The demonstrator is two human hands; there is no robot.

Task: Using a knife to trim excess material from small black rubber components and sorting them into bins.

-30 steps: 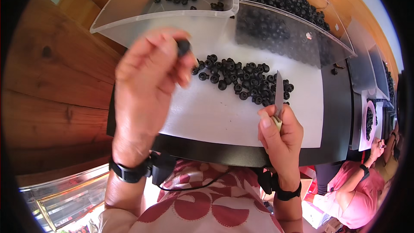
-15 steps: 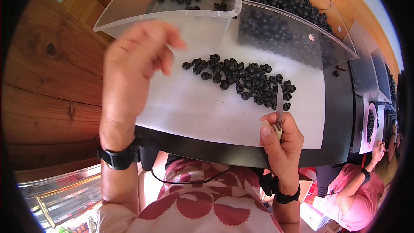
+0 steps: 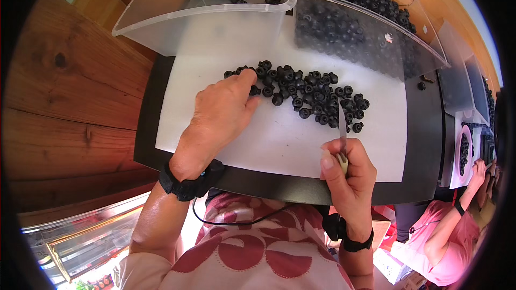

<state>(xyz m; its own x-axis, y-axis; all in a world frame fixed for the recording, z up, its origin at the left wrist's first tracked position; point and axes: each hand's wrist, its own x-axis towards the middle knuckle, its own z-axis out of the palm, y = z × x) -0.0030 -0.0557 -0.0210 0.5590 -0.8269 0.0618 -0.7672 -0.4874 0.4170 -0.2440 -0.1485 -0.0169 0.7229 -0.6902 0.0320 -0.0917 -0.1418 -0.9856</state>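
Observation:
A spread of several small black round parts [image 3: 309, 94] lies on a white sheet [image 3: 269, 139] over a black mat [image 3: 424, 145]. My left hand [image 3: 223, 110] rests palm down on the sheet, its fingertips touching the parts at the left end of the spread; whether it grips one is hidden. My right hand [image 3: 346, 174] sits at the sheet's near edge, closed around a thin metal tool [image 3: 342, 134] whose tip points up at the right end of the spread.
Two clear plastic bins stand at the back: the left bin [image 3: 204, 16] holds a few black parts, the right bin [image 3: 365, 27] holds many. A wooden wall is at left. Another person in pink [image 3: 457, 236] works at the lower right, with more trays [image 3: 462, 150].
My left hand has come down from the left bin, where it held a black part up, to the spread on the sheet. My right hand and the tool have stayed put.

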